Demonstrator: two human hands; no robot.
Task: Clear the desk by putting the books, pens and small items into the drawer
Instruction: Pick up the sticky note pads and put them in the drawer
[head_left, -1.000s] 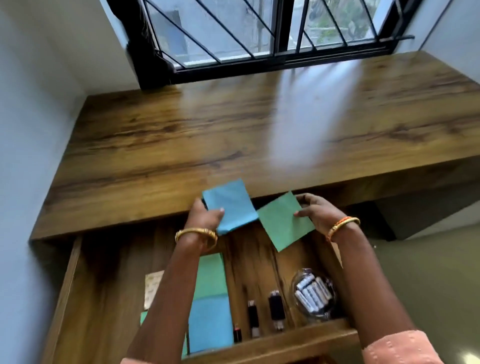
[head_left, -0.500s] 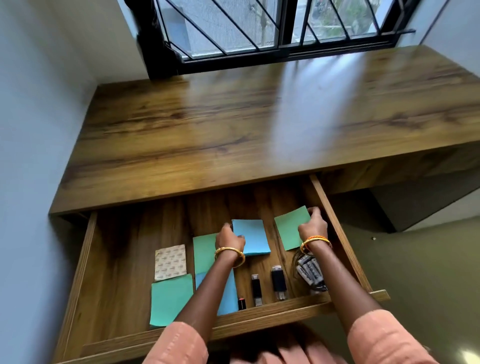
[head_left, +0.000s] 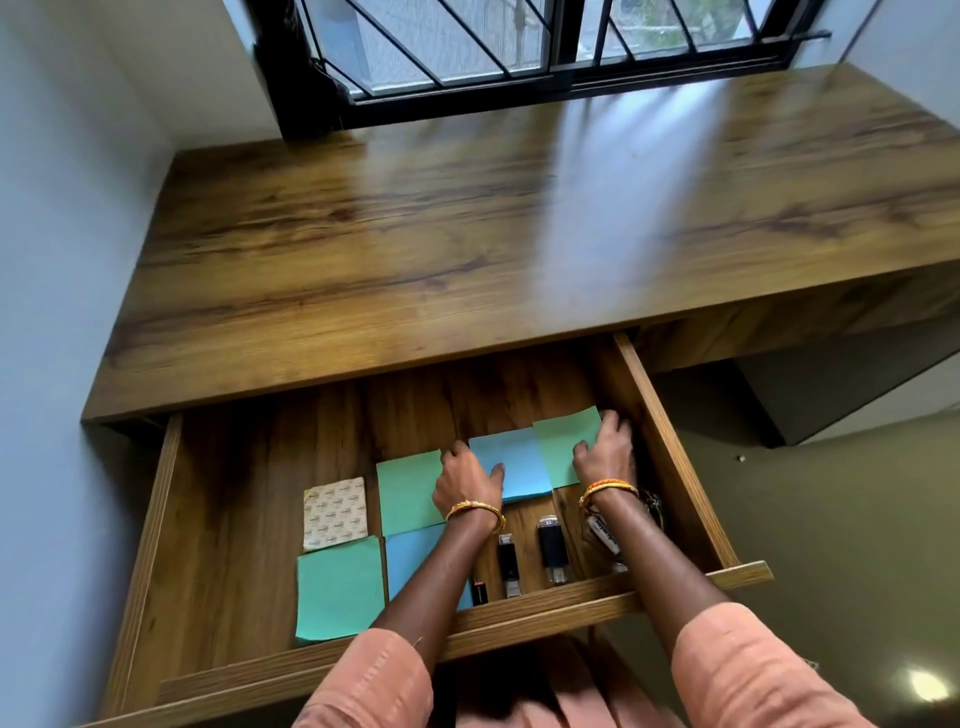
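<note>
The wooden drawer is pulled out under the desk. My left hand holds a blue note pad by its left edge, thumb on top, with the pad lying on the drawer floor. My right hand grips the right edge of a green note pad that lies beside the blue one, near the drawer's right wall. The two pads touch along one side.
Also in the drawer are a patterned pad, a green pad, another blue pad, a green pad at the front left, two black sticks and a clear battery case half under my right arm. A barred window stands behind the desk.
Both hands brought the blue and green pads down from the desk edge into the drawer, and the pads now lie side by side on its floor.
</note>
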